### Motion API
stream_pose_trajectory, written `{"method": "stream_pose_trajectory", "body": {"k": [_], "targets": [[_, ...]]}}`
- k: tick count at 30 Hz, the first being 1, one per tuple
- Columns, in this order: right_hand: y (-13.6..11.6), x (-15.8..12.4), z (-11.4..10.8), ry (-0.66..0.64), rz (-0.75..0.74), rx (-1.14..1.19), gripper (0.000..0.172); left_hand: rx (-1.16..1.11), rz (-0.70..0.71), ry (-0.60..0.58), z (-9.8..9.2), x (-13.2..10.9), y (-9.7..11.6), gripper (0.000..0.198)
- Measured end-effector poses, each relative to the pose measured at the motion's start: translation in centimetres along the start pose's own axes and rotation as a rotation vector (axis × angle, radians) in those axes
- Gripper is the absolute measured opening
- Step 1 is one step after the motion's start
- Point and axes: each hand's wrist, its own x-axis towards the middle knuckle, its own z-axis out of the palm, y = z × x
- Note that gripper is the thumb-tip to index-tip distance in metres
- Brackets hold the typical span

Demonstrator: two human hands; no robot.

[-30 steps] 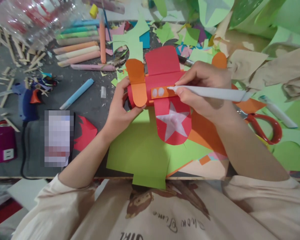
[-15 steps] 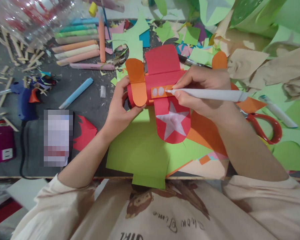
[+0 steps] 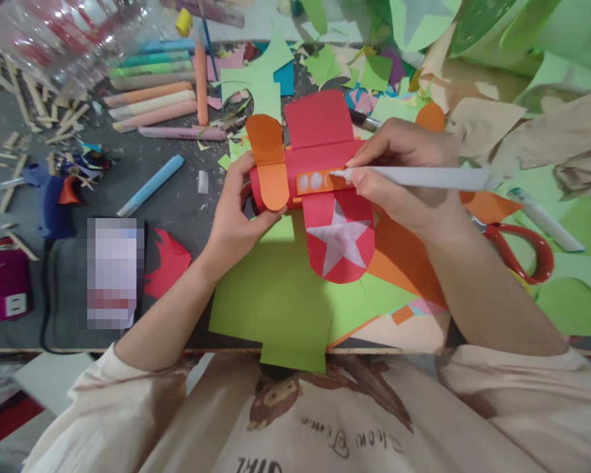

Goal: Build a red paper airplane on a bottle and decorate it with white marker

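Observation:
A red paper airplane model (image 3: 319, 157) with a rolled body lies over green paper. Its near wing bears a whitish star (image 3: 342, 236), and orange paper flaps (image 3: 274, 185) cross its left end. My left hand (image 3: 239, 213) is closed around that left end, thumb below and fingers behind. In my right hand (image 3: 404, 171) is a white marker (image 3: 423, 177), its tip on the orange strip (image 3: 325, 179) along the body. Two filled pale ovals and a partly drawn third curve show on the strip. The body's right end is hidden behind my right hand.
Scissors with red handles (image 3: 526, 246) lie to the right among green scraps. At left are a blue glue gun (image 3: 54, 197), a phone (image 3: 113, 272) and a blue marker (image 3: 151, 185). Several pastel markers (image 3: 152, 102) lie behind, near a clear plastic bottle (image 3: 79, 39).
The marker tip has shifted slightly right and up along the orange strip, and a curved line of a third oval now shows. My left hand stays on the airplane.

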Motion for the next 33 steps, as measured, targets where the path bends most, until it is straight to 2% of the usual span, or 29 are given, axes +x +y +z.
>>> {"method": "stream_pose_trajectory", "body": {"k": [5, 14, 20, 29, 33], "targets": [[-0.52, -0.02, 0.12, -0.042, 0.008, -0.030, 0.015, 0.000, -0.005, -0.005, -0.07, 0.01, -0.01, 0.070], [-0.49, 0.00, 0.17, -0.003, -0.059, -0.122, 0.019, -0.011, -0.019, -0.015, -0.16, -0.02, 0.15, 0.068], [-0.34, 0.19, 0.11, -0.018, -0.092, -0.084, 0.021, -0.016, -0.026, 0.004, 0.07, -0.09, -0.09, 0.070], [-1.00, -0.08, -0.12, -0.095, 0.003, -0.111, 0.025, -0.017, -0.030, 0.002, 0.09, -0.19, -0.21, 0.070], [-0.95, 0.02, 0.21, -0.072, -0.050, -0.113, 0.023, -0.022, -0.026, 0.015, 0.17, -0.25, -0.28, 0.071]]}}
